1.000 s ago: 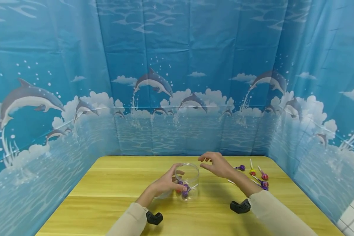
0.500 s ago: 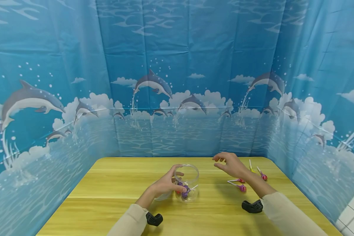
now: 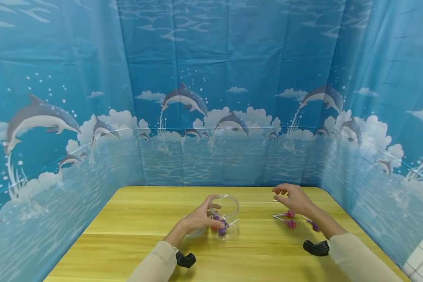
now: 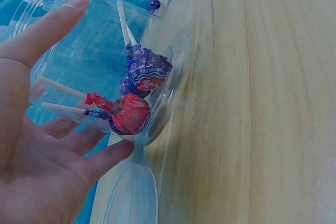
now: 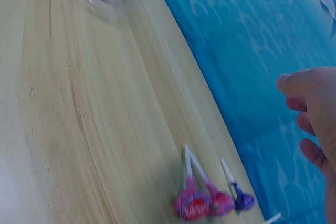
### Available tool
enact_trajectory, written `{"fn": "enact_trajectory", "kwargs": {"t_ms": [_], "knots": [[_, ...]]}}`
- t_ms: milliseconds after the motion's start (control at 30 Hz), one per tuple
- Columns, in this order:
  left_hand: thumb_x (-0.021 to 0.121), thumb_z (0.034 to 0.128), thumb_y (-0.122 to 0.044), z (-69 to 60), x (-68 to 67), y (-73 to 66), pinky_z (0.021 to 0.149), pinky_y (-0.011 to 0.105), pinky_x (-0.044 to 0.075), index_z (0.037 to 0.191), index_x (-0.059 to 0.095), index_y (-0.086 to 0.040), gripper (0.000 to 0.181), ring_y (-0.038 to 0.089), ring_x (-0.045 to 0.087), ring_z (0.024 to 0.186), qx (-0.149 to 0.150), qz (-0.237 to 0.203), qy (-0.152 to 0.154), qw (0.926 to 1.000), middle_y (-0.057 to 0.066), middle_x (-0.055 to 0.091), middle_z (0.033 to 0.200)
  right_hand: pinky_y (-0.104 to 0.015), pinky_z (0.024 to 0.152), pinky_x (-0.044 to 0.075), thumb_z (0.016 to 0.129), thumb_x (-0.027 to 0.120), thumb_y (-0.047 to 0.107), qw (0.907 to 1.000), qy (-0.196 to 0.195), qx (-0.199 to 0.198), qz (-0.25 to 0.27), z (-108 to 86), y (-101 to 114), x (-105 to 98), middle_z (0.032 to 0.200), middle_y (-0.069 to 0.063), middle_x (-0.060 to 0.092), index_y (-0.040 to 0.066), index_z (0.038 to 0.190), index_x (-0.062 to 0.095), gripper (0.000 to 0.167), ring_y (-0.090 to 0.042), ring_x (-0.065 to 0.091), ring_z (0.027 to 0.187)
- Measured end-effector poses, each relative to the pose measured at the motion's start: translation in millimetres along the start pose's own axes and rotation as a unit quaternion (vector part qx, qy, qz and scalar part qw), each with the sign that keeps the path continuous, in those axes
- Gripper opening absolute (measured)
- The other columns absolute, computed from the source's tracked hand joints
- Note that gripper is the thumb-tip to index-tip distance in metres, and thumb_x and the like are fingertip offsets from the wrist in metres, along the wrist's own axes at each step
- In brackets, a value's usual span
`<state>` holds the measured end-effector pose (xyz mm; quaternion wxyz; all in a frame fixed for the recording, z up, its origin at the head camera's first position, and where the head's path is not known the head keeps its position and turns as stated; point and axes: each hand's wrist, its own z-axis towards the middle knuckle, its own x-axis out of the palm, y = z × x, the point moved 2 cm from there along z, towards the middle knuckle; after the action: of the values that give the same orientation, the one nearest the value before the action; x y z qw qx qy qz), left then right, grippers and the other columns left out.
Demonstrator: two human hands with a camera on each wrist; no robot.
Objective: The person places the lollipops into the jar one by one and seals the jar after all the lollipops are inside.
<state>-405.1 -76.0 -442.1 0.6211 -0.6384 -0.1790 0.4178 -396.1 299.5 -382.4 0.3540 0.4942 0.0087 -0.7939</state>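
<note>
My left hand (image 3: 198, 220) grips a clear plastic jar (image 3: 230, 214) from its left side, thumb and fingers spread round the wall. Inside the jar, purple-wrapped lollipops (image 4: 144, 69) and a red-wrapped lollipop (image 4: 130, 115) show in the left wrist view. My right hand (image 3: 297, 200) hovers over the table's right part, its fingers loosely bent and holding nothing. Below it lie two pink lollipops (image 3: 291, 224) with their sticks meeting, and a purple lollipop (image 3: 315, 226) partly behind the forearm. A white stick tip shows just under the fingertips; the rest of it is hidden.
A clear round lid (image 4: 131, 198) lies on the wooden table (image 3: 134, 223) beside the jar, partly behind my left hand. A blue dolphin-print curtain (image 3: 204, 156) stands along the table's back and sides. Black wrist mounts (image 3: 316, 248) stick out below both wrists.
The right hand has moved rightward, away from the jar and over the loose lollipops, uncovering the pink ones and covering others. My left hand and the jar stay in place.
</note>
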Motion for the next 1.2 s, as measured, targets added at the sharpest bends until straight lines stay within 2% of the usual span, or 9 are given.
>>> {"fn": "enact_trajectory", "kwargs": {"t_ms": [167,433,667,933,1067,1200], "knots": [[0.080,0.0935,-0.018,0.9,-3.9,-0.7,0.100,0.049,0.050,0.162,0.022,-0.029,0.090,0.041,0.050,0.132,0.001,0.013,-0.009,0.9999,0.026,0.038,0.154,-0.050,0.077,0.056,0.096,0.074,0.010,0.9998,-0.005,0.019,-0.005,-6.3,-14,-9,0.107,-0.008,0.073,0.006,0.110,0.076,0.015,-0.029,0.065,0.092],[0.080,0.0933,-0.015,-0.7,-6.3,-2.8,0.105,0.055,0.045,0.162,0.024,-0.027,0.089,0.044,0.047,0.135,0.002,0.015,-0.016,0.9998,0.025,0.041,0.153,-0.052,0.076,0.055,0.096,0.075,0.012,0.9983,0.006,0.056,-0.018,-19.9,-32,-15,0.101,-0.012,0.072,0.001,0.111,0.075,0.019,-0.030,0.066,0.090],[0.080,0.0931,-0.017,-0.9,-6.1,3.0,0.104,0.053,0.047,0.161,0.025,-0.029,0.089,0.041,0.049,0.133,0.000,0.013,-0.018,0.9998,0.020,0.044,0.151,-0.045,0.070,0.054,0.095,0.074,0.009,0.9959,0.017,0.084,-0.031,-39.6,-55,-12,0.091,-0.003,0.070,-0.002,0.107,0.075,0.016,-0.024,0.064,0.080],[0.079,0.0933,-0.015,-1.6,-3.7,5.4,0.102,0.051,0.049,0.162,0.024,-0.027,0.089,0.044,0.047,0.136,-0.002,-0.003,-0.013,0.9999,0.021,0.043,0.151,-0.043,0.066,0.054,0.096,0.072,0.011,0.9887,0.057,0.131,-0.046,-63.1,-79,-1,0.091,-0.006,0.072,-0.004,0.106,0.075,0.018,-0.021,0.063,0.075],[0.079,0.0937,-0.015,-0.7,-1.8,7.1,0.103,0.051,0.048,0.162,0.024,-0.028,0.088,0.043,0.047,0.136,-0.002,-0.005,-0.012,0.9999,0.023,0.041,0.152,-0.050,0.074,0.057,0.095,0.072,0.010,0.9842,0.083,0.139,-0.073,-71.8,-84,5,0.093,-0.009,0.073,-0.005,0.105,0.075,0.019,-0.029,0.068,0.082],[0.078,0.0945,-0.016,0.1,0.0,7.7,0.106,0.055,0.045,0.162,0.024,-0.029,0.087,0.042,0.047,0.136,-0.001,0.000,-0.012,0.9999,0.025,0.040,0.153,-0.058,0.082,0.056,0.095,0.072,0.009,0.9804,0.095,0.137,-0.105,-75.3,-85,9,0.095,-0.012,0.074,-0.004,0.105,0.076,0.017,-0.039,0.070,0.093]]}}
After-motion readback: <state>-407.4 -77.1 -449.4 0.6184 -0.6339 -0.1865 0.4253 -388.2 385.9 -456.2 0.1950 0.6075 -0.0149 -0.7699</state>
